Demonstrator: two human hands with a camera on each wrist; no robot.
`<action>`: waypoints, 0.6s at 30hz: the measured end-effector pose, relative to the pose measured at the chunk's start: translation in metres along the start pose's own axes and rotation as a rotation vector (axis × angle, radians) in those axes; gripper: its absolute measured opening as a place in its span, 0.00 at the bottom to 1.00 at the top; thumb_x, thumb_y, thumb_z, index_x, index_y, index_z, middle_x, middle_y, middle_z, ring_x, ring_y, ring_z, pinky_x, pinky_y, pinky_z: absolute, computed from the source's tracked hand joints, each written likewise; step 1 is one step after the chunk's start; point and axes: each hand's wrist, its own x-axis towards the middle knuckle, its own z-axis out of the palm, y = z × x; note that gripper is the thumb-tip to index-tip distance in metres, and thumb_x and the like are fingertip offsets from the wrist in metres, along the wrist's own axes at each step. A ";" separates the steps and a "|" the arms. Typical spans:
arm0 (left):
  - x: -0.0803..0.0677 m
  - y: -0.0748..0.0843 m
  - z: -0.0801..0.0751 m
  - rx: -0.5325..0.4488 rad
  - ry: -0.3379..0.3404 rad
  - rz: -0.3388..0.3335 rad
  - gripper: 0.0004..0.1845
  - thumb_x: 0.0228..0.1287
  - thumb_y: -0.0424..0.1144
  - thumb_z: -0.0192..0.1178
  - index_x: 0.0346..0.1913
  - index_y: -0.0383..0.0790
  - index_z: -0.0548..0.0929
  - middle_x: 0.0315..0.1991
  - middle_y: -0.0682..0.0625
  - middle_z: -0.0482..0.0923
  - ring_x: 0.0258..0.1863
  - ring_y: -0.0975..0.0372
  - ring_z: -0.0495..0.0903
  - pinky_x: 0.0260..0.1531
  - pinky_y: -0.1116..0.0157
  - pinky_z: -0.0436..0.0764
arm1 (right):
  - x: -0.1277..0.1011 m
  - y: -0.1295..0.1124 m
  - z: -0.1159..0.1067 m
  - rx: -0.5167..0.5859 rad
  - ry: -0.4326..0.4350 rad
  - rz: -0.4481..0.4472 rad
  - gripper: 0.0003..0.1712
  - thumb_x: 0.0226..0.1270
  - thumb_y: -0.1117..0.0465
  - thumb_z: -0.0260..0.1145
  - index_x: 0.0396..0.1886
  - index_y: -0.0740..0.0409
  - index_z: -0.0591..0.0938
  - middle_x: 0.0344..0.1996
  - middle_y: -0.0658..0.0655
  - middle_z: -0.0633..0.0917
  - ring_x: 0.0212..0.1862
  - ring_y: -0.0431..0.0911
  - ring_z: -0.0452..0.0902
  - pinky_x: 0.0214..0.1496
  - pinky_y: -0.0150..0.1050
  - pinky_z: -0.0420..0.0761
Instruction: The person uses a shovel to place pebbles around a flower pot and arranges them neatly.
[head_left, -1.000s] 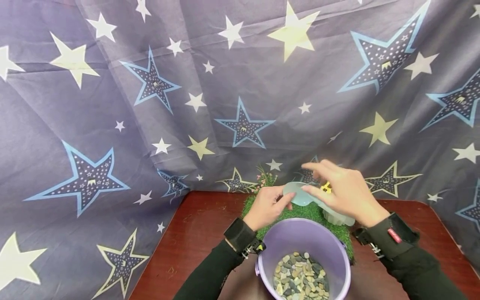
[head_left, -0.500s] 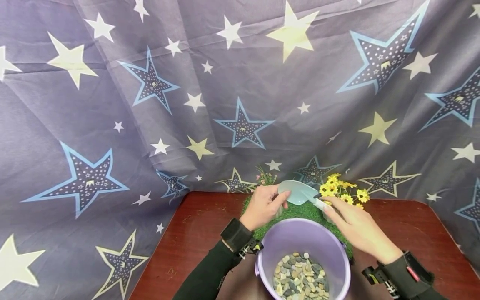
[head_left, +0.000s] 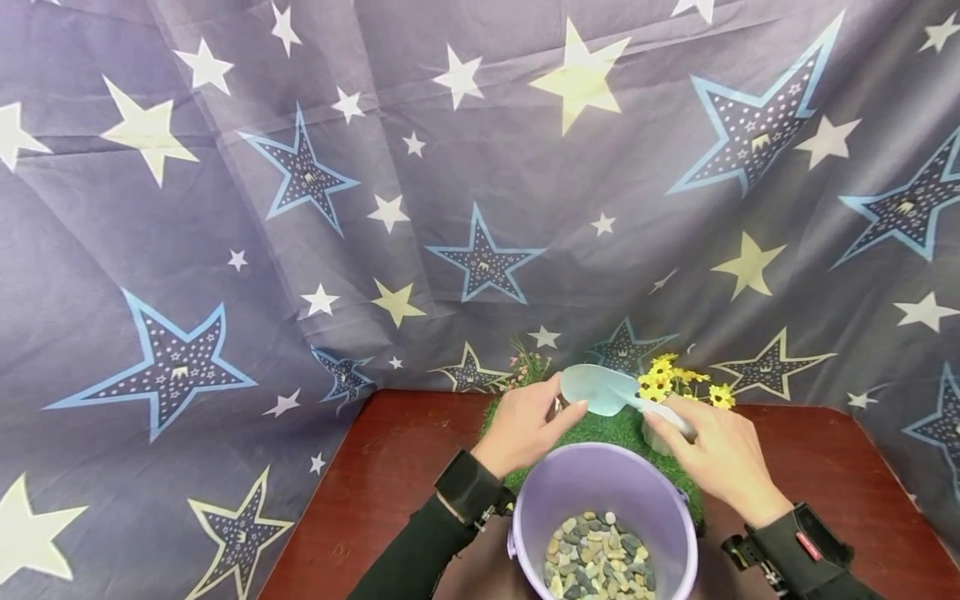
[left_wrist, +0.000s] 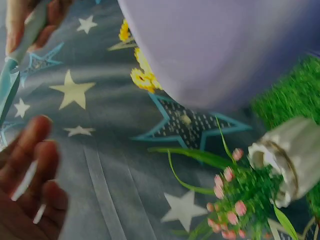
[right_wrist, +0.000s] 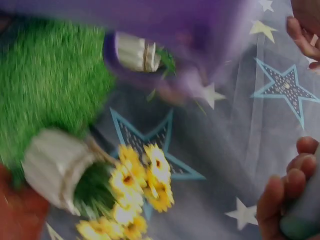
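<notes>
A: Left to right, quick. What's my left hand [head_left: 525, 423] doing?

B: Hovering over the green artificial grass mat [head_left: 600, 427], fingers loosely spread, thumb tip touching the blade of the pale blue plastic hand trowel [head_left: 600, 389]. Not gripping anything. The left wrist view shows the fingers [left_wrist: 30, 165] relaxed, apart.

A: And behind it?

B: Small pink flower sprig in a ribbed white pot [left_wrist: 287, 160], at the mat's back edge.

A: The trowel itself?

B: Held in the air above the mat, just behind the lilac plastic bucket [head_left: 603, 492], blade pointing left. Bucket sits nearest me on the dark red wooden table [head_left: 390, 475], grey and tan pebbles [head_left: 596, 567] in the bottom.

A: Right hand [head_left: 720, 457]?

B: I've got its fingers curled round the trowel handle. Yellow daisy cluster in a second ribbed white pot [right_wrist: 55, 167] just beyond it. Star-print purple cloth backdrop [head_left: 300, 208] behind everything.
</notes>
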 end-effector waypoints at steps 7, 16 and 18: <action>-0.037 -0.011 0.007 0.079 -0.103 -0.108 0.29 0.75 0.56 0.56 0.73 0.51 0.72 0.49 0.56 0.85 0.42 0.65 0.83 0.38 0.69 0.79 | 0.022 -0.004 -0.042 -0.182 0.043 -0.122 0.17 0.61 0.45 0.73 0.21 0.38 0.74 0.16 0.40 0.68 0.18 0.36 0.57 0.21 0.36 0.54; -0.099 -0.016 0.036 -0.161 -0.261 -0.300 0.42 0.70 0.38 0.59 0.84 0.54 0.54 0.68 0.47 0.72 0.61 0.57 0.78 0.60 0.55 0.79 | 0.014 -0.023 -0.061 -0.350 -0.110 -0.301 0.23 0.57 0.43 0.73 0.15 0.39 0.70 0.11 0.38 0.61 0.15 0.38 0.58 0.18 0.39 0.57; -0.101 -0.018 0.040 -0.197 -0.248 -0.314 0.43 0.66 0.31 0.55 0.83 0.55 0.55 0.64 0.47 0.73 0.58 0.59 0.77 0.58 0.57 0.78 | 0.012 -0.028 -0.057 -0.377 -0.149 -0.341 0.28 0.55 0.44 0.75 0.12 0.40 0.64 0.10 0.39 0.61 0.15 0.37 0.57 0.17 0.40 0.59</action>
